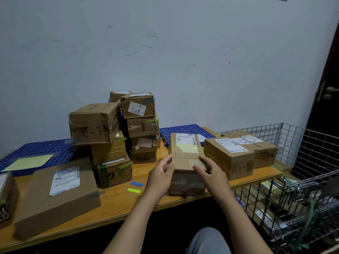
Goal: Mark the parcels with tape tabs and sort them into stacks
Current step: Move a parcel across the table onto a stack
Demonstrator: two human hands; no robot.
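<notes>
A brown cardboard parcel [185, 156] with a white shipping label stands on the wooden table [117, 200], near its front edge. My left hand [161, 175] grips its left side, thumb on the top edge. My right hand [211, 171] holds its right side, fingers over the top front corner. A blue tape tab [136, 184] and a yellow-green tape tab [134, 190] are stuck on the table just left of my left hand. Behind them rise stacks of taped parcels [141, 125].
A large flat parcel [56, 195] lies at the front left. Two parcels [238, 153] sit to the right of the held one. Blue perforated mats [185, 130] cover the table's back. A wire cage cart [297, 189] with items stands at the right, beside a dark door.
</notes>
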